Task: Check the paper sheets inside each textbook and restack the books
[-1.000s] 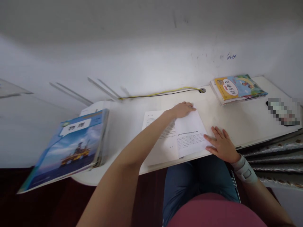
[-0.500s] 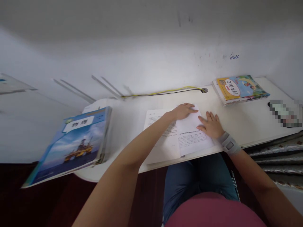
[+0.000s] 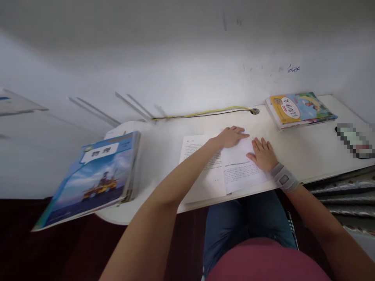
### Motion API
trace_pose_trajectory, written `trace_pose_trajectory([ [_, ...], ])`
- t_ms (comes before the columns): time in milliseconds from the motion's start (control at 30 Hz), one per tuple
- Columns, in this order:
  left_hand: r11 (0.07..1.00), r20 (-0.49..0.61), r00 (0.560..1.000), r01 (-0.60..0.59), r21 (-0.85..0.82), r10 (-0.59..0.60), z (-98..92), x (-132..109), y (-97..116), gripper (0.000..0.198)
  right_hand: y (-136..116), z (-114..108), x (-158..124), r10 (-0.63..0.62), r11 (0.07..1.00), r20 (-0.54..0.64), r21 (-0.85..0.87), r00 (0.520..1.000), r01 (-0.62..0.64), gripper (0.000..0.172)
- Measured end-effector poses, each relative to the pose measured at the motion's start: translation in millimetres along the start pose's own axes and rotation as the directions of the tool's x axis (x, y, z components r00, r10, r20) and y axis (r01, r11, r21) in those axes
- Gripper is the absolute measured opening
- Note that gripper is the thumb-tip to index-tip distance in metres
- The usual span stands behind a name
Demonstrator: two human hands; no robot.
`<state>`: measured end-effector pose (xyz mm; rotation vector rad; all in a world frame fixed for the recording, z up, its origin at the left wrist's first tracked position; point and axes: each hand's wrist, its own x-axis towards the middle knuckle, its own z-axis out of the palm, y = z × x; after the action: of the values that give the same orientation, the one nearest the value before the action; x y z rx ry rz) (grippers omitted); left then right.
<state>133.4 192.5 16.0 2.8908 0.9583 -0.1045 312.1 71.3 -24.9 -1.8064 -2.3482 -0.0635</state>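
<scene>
A white printed sheet (image 3: 243,171) lies folded over on the white desk (image 3: 164,152), with a second printed page (image 3: 196,152) showing under its left part. My left hand (image 3: 233,136) rests on the sheet's far top edge, fingers laid down on the paper. Just right of it, my right hand (image 3: 263,154) presses flat on the folded sheet with its fingers stretched out. A grey wrist wrap (image 3: 283,178) circles my right wrist.
A blue textbook stack (image 3: 93,175) overhangs the desk's left end. A colourful book stack (image 3: 301,109) sits at the back right. A yellow and black cable (image 3: 202,113) runs along the wall to a desk hole. A dark object (image 3: 354,140) lies at the far right.
My right hand has slid from the sheet's lower right edge up and left onto the folded paper, close to my left hand. The left hand has stayed on the top edge.
</scene>
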Motion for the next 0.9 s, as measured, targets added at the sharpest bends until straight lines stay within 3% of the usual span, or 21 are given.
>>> trace_pose_trajectory([
  [267,0.996,-0.086,0.996,0.011,-0.088,-0.018,6.4,11,-5,0.055,-1,-6,-2,0.005,1.0,-0.011,-0.012,1.0,-0.005,0.057],
  [467,0.975,-0.175,0.984,-0.076,-0.211,0.038,6.6,22,-10,0.052,-4,-21,0,-0.057,0.998,-0.085,0.024,0.995,0.059,0.045],
  [600,0.968,-0.179,0.982,-0.096,-0.232,0.055,1.7,32,-2,0.052,-1,-20,1,-0.084,0.992,-0.072,0.085,0.994,0.09,0.043],
  [700,0.969,-0.206,0.979,-0.051,-0.241,0.0,-8.7,33,3,0.054,2,-16,2,-0.06,0.993,-0.066,0.095,0.996,0.067,0.043],
  [800,0.959,-0.368,0.919,0.034,-0.281,-0.14,-20.6,15,9,0.051,4,-13,3,-0.027,0.995,-0.047,0.099,0.999,0.032,0.041],
  [900,0.904,-0.533,0.755,0.183,-0.386,-0.381,-17.5,-28,25,0.047,5,-13,3,-0.01,0.995,-0.019,0.102,1.0,0.012,0.039],
])
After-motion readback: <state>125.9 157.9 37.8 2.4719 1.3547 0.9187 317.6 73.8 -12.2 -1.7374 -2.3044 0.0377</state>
